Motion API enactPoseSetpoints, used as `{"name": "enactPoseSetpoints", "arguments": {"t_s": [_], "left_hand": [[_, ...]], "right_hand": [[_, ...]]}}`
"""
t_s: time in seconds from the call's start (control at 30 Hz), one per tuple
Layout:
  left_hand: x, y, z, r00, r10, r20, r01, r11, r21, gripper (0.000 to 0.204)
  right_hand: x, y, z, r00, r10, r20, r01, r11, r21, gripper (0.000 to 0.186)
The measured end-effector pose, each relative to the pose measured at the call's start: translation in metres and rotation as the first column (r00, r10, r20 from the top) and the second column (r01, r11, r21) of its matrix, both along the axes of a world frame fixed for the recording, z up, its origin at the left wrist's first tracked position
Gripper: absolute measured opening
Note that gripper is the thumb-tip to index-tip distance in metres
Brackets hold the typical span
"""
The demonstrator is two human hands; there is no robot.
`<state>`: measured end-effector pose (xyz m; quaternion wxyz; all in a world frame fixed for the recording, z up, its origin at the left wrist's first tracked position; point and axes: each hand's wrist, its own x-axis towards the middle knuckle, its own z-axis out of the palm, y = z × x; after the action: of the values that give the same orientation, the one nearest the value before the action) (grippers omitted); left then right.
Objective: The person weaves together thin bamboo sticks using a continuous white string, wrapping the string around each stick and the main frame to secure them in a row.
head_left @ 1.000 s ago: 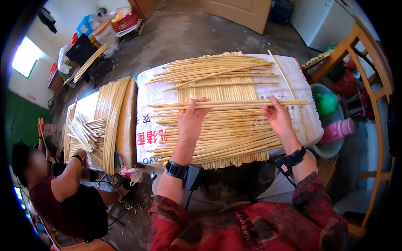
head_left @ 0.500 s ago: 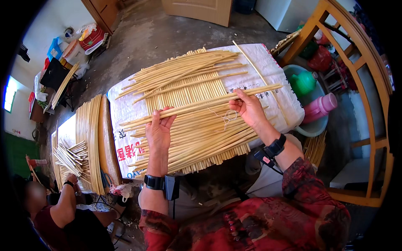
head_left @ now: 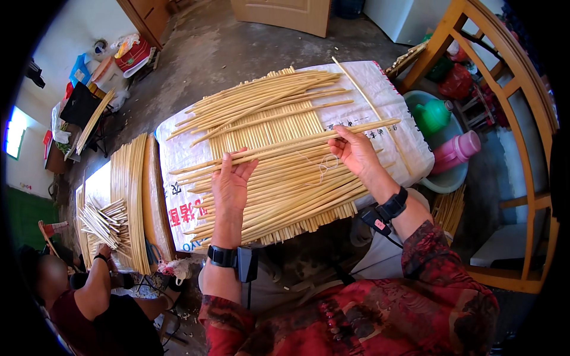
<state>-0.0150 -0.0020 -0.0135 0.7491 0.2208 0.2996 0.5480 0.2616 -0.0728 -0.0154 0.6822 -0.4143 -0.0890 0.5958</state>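
Note:
Two long, pale yellow stalks (head_left: pixel 291 145) lie side by side between my hands, angled up to the right. Around their left part my left hand (head_left: pixel 229 191) is closed, thumb in front. My right hand (head_left: pixel 358 155) pinches them farther right, between thumb and fingers. Below them spreads a row of similar stalks (head_left: pixel 285 199), with a loose white thread (head_left: pixel 325 167) on top. Beyond my hands, a pile of loose stalks (head_left: pixel 249 101) rests on a layer of crosswise stalks (head_left: pixel 267 129). A single stalk (head_left: pixel 362 92) slants across the right side of the white printed sack (head_left: pixel 412 142) underneath.
At the left, a person (head_left: pixel 89 291) reaches toward short cut stalks (head_left: pixel 104 222) beside a long bundle (head_left: pixel 127 172). A basin (head_left: pixel 452 183) on the right holds a green jug (head_left: pixel 432 116) and a pink container (head_left: pixel 457 151). A wooden frame (head_left: pixel 510 89) stands beyond it.
My left hand has shifted slightly right along the held stalks. My right hand stays nearly where it was. The whole view has moved a little.

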Motion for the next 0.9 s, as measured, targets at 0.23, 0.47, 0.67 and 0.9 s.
{"name": "enactPoseSetpoints", "arguments": {"t_s": [0.23, 0.47, 0.67, 0.9], "left_hand": [[-0.002, 0.001, -0.002, 0.998, -0.047, -0.053, 0.047, 0.999, -0.002, 0.016], [-0.004, 0.004, -0.001, 1.000, -0.025, -0.011, 0.025, 0.999, -0.030, 0.016], [-0.006, 0.008, -0.004, 1.000, -0.004, -0.017, 0.004, 1.000, -0.031, 0.015], [-0.005, 0.010, -0.012, 1.000, 0.023, -0.007, -0.023, 0.999, -0.027, 0.014]], "right_hand": [[-0.001, 0.000, -0.003, 1.000, 0.013, -0.022, -0.012, 1.000, 0.018, 0.017], [-0.001, -0.001, -0.001, 0.993, 0.093, -0.072, -0.087, 0.992, 0.087, 0.019], [-0.001, -0.001, 0.001, 0.975, 0.164, -0.150, -0.142, 0.979, 0.148, 0.021], [-0.006, -0.002, 0.002, 0.983, 0.110, -0.147, -0.087, 0.984, 0.155, 0.021]]}}
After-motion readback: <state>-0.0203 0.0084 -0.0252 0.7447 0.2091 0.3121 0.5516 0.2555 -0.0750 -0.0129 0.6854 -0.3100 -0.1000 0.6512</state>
